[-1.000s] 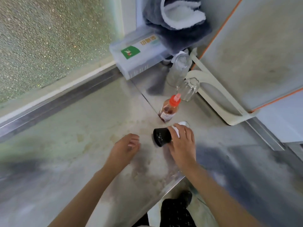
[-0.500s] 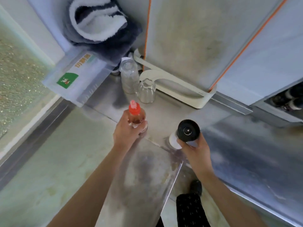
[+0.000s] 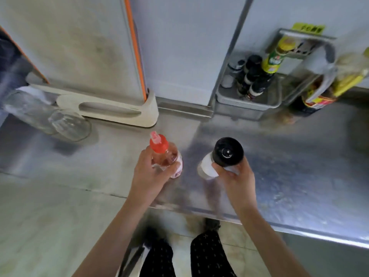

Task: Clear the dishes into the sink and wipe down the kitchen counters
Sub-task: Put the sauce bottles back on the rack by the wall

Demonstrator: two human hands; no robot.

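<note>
In the head view, above the near part of the steel worktop [image 3: 289,156]: carrying now two things, one in each hand. A second ago rested the left hand [image 3: 148,176] empty on the surface. Has since closed it round the red-capped spray bottle [image 3: 165,156] and holds this upright, seemingly just off the metal, though hard to tell for sure. Has also brought the black-capped shaker [image 3: 221,156] from a slanted position to nearly upright in the right hand [image 3: 237,180]. Has swung the gaze to the right as well, bringing into sight the tray of dark condiment bottles [image 3: 247,102] at the far right by the wall. Left behind at the far left: two clear glasses [image 3: 69,124] beside the white board stand [image 3: 111,108].

Probably means moving the small bottles away to free the surface for wiping. No cloth or sink in sight, and wiping not yet begun.

With the left fingers [image 3: 175,167]: curled closely round the bottle body, thumb on its left side. With the right fingers: wrapped round the shaker just below the cap, gripping it.
</note>
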